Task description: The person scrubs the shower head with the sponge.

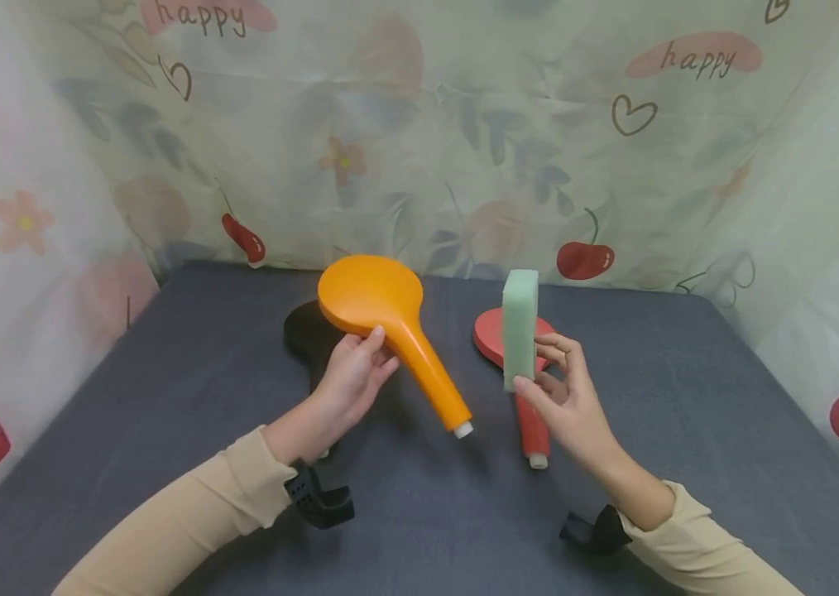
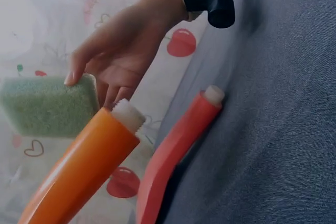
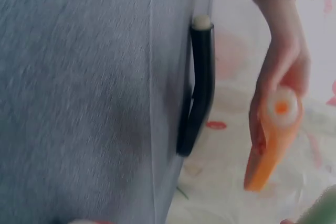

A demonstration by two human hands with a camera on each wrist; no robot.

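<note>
An orange handheld shower head [image 1: 371,290] with a white threaded end is raised above the table. My left hand [image 1: 348,381] holds it near the neck, thumb on top. In the left wrist view its handle [image 2: 79,166] fills the lower left. My right hand [image 1: 568,406] pinches a pale green sponge [image 1: 520,331] upright between thumb and fingers, also off the table. Behind the sponge lies a red shower head [image 1: 533,426], partly covered by it. A black shower head [image 1: 304,335] lies at the left, mostly hidden by my left hand and the orange one.
A dark grey cloth covers the table [image 1: 419,530]. White curtains [image 1: 449,149] printed with cherries, hearts and flowers hang behind and at both sides. Black camera mounts [image 1: 318,497] sit on both wrists.
</note>
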